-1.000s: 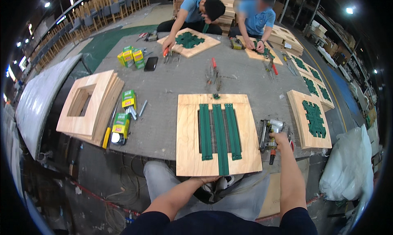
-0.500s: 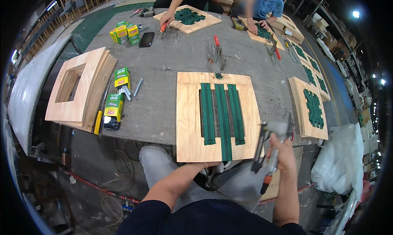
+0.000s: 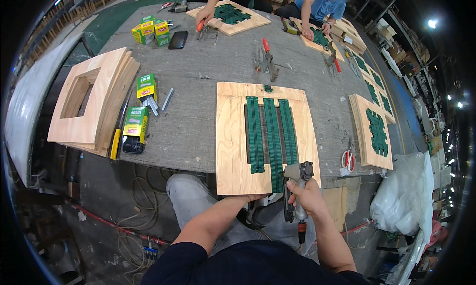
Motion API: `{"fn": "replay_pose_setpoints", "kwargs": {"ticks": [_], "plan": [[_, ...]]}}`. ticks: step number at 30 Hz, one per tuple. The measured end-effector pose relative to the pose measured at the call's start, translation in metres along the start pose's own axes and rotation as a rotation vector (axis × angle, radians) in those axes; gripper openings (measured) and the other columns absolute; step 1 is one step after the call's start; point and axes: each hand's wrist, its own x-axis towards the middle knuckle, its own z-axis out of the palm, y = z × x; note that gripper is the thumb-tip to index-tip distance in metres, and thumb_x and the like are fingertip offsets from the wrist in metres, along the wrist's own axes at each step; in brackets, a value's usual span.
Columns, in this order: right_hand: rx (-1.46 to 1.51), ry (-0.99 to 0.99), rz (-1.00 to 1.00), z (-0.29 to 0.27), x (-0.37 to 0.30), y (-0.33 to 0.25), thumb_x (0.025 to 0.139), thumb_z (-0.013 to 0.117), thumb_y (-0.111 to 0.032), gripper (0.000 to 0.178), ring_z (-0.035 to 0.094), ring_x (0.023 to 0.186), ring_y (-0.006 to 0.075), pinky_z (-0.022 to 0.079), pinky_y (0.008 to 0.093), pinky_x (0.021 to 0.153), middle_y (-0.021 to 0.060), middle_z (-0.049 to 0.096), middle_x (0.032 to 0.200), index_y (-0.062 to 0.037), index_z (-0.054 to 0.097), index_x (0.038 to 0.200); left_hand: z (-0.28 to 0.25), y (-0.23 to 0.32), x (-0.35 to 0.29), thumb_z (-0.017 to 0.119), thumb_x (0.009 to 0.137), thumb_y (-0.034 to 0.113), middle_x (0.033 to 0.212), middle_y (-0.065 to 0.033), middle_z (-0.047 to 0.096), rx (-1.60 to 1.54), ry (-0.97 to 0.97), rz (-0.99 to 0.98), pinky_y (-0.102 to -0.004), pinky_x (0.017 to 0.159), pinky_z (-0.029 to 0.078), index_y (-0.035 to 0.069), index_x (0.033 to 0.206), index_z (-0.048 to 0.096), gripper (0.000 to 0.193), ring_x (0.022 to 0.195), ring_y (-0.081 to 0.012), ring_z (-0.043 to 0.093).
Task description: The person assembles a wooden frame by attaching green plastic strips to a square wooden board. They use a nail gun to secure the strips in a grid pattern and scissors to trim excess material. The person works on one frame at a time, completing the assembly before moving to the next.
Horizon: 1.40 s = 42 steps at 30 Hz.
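A square wooden frame (image 3: 231, 136) lies in front of me, jutting past the table's near edge. Three green webbing straps (image 3: 273, 141) run lengthwise across its opening; the middle one reaches the near edge. My right hand (image 3: 309, 196) grips a pneumatic staple gun (image 3: 296, 173) by its handle, with an orange fitting at the bottom. Its head is over the frame's lower right part, covering the right strap's near end. My left hand (image 3: 254, 197) is at the near edge by the middle strap, its fingers hidden beneath the wood.
Stacked wooden frames (image 3: 74, 126) and staple boxes (image 3: 135, 122) stand left. Pliers (image 3: 269, 62) lie beyond the frame; red-handled scissors (image 3: 348, 158) lie right, beside a stack of webbed frames (image 3: 364, 131). Two people work across the table (image 3: 198, 91).
My right hand has brought the staple gun leftward from beside the frame to over its lower right part. The scissors have come into sight. My left hand stays at the near edge.
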Motion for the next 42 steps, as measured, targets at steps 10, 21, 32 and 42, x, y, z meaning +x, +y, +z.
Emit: {"fn": "replay_pose_setpoints", "kwargs": {"ticks": [10,21,32,42], "plan": [[-0.066,0.001,0.020,0.007,0.000,0.000,0.098,0.070,-0.011,0.030,0.056,0.053,0.0099,0.046,0.0265,0.046,0.0052,0.067,0.092,0.0020,0.062,0.124,-0.002,0.001,0.000,0.046,0.103,0.057,0.133,-0.0117,0.066,-0.002,-0.020,0.009,-0.0500,0.102,0.050,0.020,0.137,0.061,0.053,0.121,-0.0345,0.063],[-0.038,0.032,0.003,0.019,-0.005,-0.003,0.098,0.069,-0.008,0.026,0.054,0.053,0.0085,0.044,0.0254,0.046,0.0025,0.065,0.087,0.0015,0.062,0.121,-0.005,0.003,0.001,0.047,0.103,0.057,0.131,-0.0118,0.067,-0.010,-0.032,0.020,-0.0502,0.101,0.050,0.020,0.135,0.063,0.051,0.118,-0.0347,0.065],[-0.021,-0.017,-0.010,0.031,-0.008,0.004,0.098,0.069,-0.011,0.025,0.054,0.053,0.0081,0.044,0.0257,0.045,0.0021,0.065,0.086,0.0015,0.062,0.120,-0.007,0.007,-0.004,0.048,0.103,0.056,0.129,-0.0119,0.069,-0.007,-0.050,0.018,-0.0503,0.099,0.051,0.020,0.133,0.064,0.050,0.116,-0.0349,0.066],[0.047,0.035,-0.034,0.018,-0.015,0.025,0.098,0.069,-0.011,0.024,0.059,0.053,0.0122,0.045,0.0266,0.044,0.0042,0.067,0.091,-0.0016,0.061,0.118,-0.014,0.029,-0.008,0.048,0.103,0.056,0.127,-0.0120,0.070,-0.121,-0.163,-0.038,-0.0504,0.097,0.051,0.019,0.131,0.066,0.049,0.114,-0.0351,0.067]]}}
